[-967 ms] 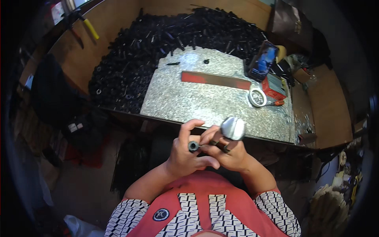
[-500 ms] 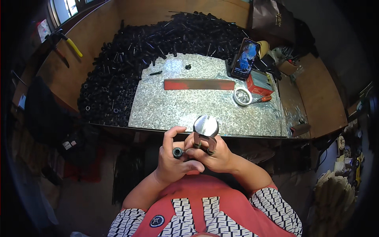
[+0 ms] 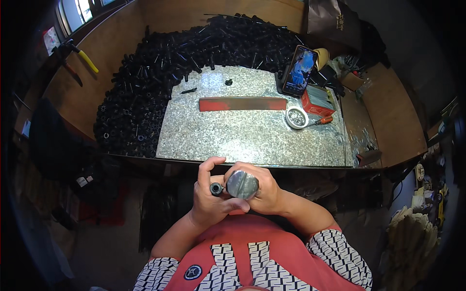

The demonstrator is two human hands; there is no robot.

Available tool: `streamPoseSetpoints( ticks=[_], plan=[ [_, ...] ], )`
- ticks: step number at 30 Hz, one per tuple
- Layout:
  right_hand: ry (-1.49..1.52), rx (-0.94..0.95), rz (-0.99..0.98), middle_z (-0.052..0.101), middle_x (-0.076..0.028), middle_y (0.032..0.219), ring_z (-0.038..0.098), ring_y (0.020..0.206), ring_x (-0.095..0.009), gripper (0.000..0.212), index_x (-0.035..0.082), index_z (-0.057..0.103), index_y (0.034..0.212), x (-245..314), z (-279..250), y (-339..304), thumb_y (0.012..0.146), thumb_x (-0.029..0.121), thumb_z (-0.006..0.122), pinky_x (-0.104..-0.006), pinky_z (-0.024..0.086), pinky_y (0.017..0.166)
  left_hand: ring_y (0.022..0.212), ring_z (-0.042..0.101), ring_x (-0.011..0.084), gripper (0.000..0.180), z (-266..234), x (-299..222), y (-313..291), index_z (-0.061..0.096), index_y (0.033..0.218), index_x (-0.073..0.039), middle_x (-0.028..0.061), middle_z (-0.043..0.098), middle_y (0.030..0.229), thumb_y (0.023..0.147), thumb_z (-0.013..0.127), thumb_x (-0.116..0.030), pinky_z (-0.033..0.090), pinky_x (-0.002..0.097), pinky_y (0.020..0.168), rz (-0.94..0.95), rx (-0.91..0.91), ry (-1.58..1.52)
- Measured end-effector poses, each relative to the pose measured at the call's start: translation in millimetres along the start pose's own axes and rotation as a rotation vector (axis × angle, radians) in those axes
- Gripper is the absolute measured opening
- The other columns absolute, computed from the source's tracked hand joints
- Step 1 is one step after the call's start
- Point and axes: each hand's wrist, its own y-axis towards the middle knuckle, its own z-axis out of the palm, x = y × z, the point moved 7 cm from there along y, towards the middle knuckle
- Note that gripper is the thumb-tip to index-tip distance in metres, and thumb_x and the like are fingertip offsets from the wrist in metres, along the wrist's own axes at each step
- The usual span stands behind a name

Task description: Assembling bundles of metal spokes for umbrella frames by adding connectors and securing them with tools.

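My left hand [image 3: 205,201] is closed round a small dark tubular part [image 3: 216,188], its round open end facing up and its index finger raised and curved. Beside it, my right hand [image 3: 268,195] grips a pair of pincers [image 3: 242,185]. Their round metal head, with a seam across it, hides the handles and some fingers. The head sits right of the tube, over my left thumb; whether the jaws touch the tube I cannot tell. Both hands are just in front of the table's near edge.
A heap of black tubular parts [image 3: 194,46] covers the table's back and left. On the speckled board [image 3: 218,138] lie a red-brown bar [image 3: 242,104], a white bowl of small metal bits [image 3: 296,118] and an orange-handled screwdriver [image 3: 324,120]. A phone [image 3: 300,71] leans near a red box [image 3: 318,103].
The pincers have swung down towards me and a little left, their head now beside the tube and covering the handles seen before. My left hand has barely moved.
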Motion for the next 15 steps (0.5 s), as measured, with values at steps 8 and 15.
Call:
streamPoseSetpoints(
  ticks=[8, 15],
  plan=[
    [-0.041, 0.018, -0.035, 0.06, -0.01, 0.084, 0.061, 0.072, -0.025, 0.026, 0.002, 0.057, 0.086, -1.2, 7.1, 5.3, 0.069, 0.01, 0.075, -0.0322, 0.048, 0.063, 0.078, 0.062, 0.0117, 0.101, 0.7, 15.2, -7.8, 0.022, 0.13, 0.005, 0.0046, 0.065, 0.082, 0.063, 0.081, -0.043, 0.046, 0.0234, 0.076, -0.17, 0.009, -0.247],
    [0.002, 0.096, 0.243, 0.054, -0.005, 0.076, 0.054, 0.066, -0.017, 0.024, 0.002, 0.054, 0.085, -18.7, 18.3, 17.2, 0.074, 0.01, 0.074, -0.0296, 0.043, 0.059, 0.069, 0.059, 0.0067, 0.106, -20.6, 15.3, -6.6, 0.03, 0.131, 0.002, 0.0009, 0.06, 0.069, 0.054, 0.086, -0.045, 0.046, 0.0204, 0.064, -0.019, -0.053, -0.134]
  ],
)
